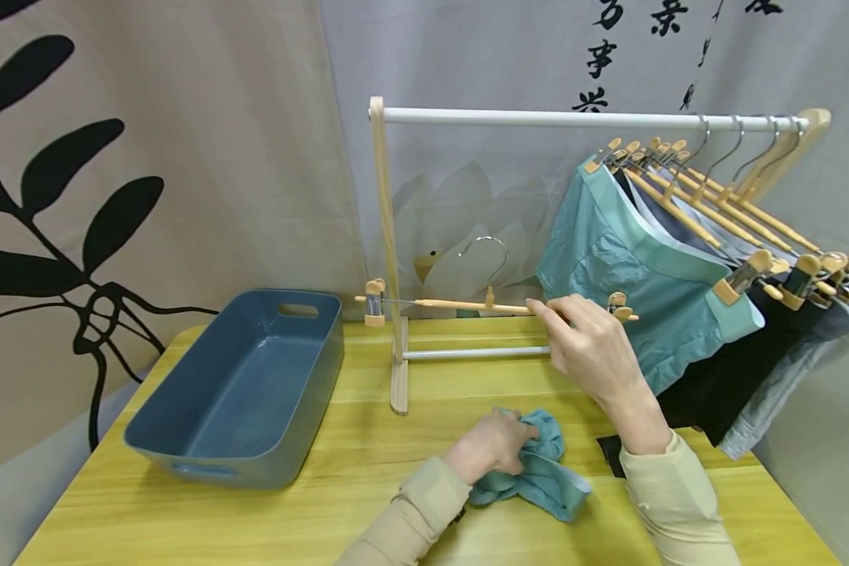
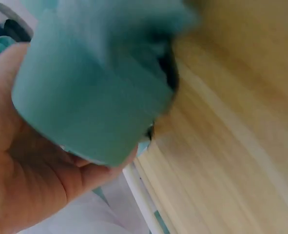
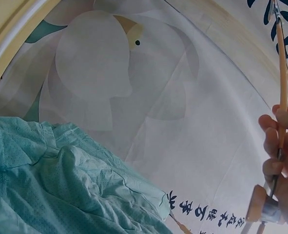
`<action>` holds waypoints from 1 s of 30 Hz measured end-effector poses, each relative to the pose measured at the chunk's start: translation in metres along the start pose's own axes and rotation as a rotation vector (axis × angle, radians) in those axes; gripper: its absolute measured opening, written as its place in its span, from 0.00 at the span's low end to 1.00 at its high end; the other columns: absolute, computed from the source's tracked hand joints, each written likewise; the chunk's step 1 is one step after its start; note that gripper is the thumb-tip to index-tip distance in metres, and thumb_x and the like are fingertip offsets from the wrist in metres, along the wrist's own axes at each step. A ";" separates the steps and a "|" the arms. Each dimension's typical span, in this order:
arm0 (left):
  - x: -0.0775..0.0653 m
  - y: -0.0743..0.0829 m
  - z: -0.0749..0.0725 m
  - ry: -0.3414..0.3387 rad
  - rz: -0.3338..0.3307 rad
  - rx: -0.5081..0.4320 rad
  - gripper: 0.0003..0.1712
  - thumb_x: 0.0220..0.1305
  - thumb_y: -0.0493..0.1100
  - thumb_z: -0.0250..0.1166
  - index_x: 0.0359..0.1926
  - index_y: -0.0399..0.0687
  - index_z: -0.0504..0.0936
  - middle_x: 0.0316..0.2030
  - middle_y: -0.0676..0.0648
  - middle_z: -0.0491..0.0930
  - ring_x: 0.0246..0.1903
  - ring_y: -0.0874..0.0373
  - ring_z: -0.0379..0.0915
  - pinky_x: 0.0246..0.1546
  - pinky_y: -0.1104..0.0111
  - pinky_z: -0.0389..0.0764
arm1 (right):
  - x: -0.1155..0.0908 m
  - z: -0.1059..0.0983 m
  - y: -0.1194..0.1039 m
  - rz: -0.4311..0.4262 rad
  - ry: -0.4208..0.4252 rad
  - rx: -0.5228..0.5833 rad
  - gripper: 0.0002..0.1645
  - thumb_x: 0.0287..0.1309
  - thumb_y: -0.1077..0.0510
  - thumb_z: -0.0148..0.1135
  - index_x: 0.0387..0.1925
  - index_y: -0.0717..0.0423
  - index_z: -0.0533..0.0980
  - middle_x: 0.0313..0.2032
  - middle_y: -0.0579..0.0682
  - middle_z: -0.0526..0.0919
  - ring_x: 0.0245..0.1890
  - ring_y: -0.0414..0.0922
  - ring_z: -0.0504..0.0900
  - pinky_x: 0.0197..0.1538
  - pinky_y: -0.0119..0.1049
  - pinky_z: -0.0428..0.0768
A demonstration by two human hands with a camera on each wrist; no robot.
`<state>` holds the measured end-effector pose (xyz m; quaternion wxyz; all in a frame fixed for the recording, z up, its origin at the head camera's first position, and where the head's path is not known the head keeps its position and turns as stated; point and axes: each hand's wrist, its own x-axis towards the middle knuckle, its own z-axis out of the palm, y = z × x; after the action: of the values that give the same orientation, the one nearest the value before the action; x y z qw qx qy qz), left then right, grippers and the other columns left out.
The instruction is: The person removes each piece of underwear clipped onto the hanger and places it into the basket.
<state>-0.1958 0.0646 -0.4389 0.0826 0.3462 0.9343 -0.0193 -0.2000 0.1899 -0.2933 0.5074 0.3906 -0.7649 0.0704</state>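
Observation:
My left hand point(image 1: 490, 446) grips a crumpled pair of teal underpants point(image 1: 541, 481) low over the table. In the left wrist view, the thumb and fingers are around the bunched teal cloth point(image 2: 85, 92), whose wide band faces the camera. Raised in front of the rack, my right hand point(image 1: 597, 358) pinches the bar of a wooden clip hanger point(image 1: 460, 306) near its right end. The hanger lies level, its metal hook up, with a clip at each end and no garment on it. The right wrist view shows fingers point(image 3: 273, 141) curled round the bar.
A wooden rack with a white rail point(image 1: 538, 118) stands at the back. On its right side hang several garments on clip hangers, teal underpants point(image 1: 608, 251) foremost, close to my right hand. A blue-grey bin point(image 1: 311, 393) sits at the table's left. A small black item point(image 1: 611, 456) lies by my right sleeve.

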 end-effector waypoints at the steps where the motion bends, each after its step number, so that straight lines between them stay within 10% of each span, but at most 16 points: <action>1: -0.001 -0.001 0.000 0.013 0.015 -0.029 0.28 0.50 0.50 0.68 0.54 0.70 0.74 0.49 0.54 0.76 0.49 0.58 0.72 0.42 0.71 0.76 | 0.000 0.000 0.000 0.001 -0.001 -0.001 0.21 0.56 0.69 0.39 0.40 0.64 0.79 0.25 0.55 0.76 0.21 0.49 0.73 0.26 0.38 0.73; 9: -0.018 -0.017 -0.004 0.116 0.093 -0.226 0.25 0.51 0.41 0.68 0.53 0.55 0.76 0.43 0.49 0.79 0.40 0.62 0.75 0.37 0.76 0.75 | 0.000 -0.005 0.000 0.016 -0.005 -0.013 0.21 0.57 0.68 0.39 0.40 0.63 0.79 0.25 0.56 0.76 0.22 0.50 0.74 0.26 0.39 0.74; 16: -0.047 -0.046 -0.034 0.286 0.029 -0.285 0.21 0.51 0.40 0.66 0.49 0.49 0.74 0.38 0.46 0.79 0.31 0.61 0.73 0.27 0.75 0.72 | -0.001 -0.010 0.002 0.035 -0.006 -0.018 0.19 0.54 0.69 0.44 0.41 0.63 0.79 0.26 0.56 0.78 0.23 0.51 0.75 0.27 0.40 0.75; 22: -0.089 -0.084 -0.066 0.504 -0.120 -0.330 0.18 0.49 0.37 0.65 0.44 0.46 0.75 0.35 0.43 0.79 0.30 0.56 0.74 0.27 0.68 0.75 | -0.002 -0.013 0.004 0.041 0.006 -0.021 0.19 0.54 0.69 0.44 0.41 0.63 0.80 0.26 0.56 0.78 0.23 0.51 0.76 0.26 0.40 0.75; 30: -0.160 -0.134 -0.103 0.783 -0.509 -0.364 0.18 0.55 0.39 0.61 0.48 0.43 0.75 0.40 0.35 0.79 0.35 0.39 0.77 0.32 0.51 0.77 | -0.002 -0.013 0.005 0.043 0.010 -0.015 0.20 0.53 0.69 0.44 0.41 0.63 0.80 0.25 0.56 0.78 0.23 0.51 0.76 0.26 0.40 0.75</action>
<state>-0.1777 -0.1305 -0.3135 -0.2223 0.0685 0.9383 0.2559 -0.1940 0.2011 -0.2877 0.5124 0.3700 -0.7711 0.0776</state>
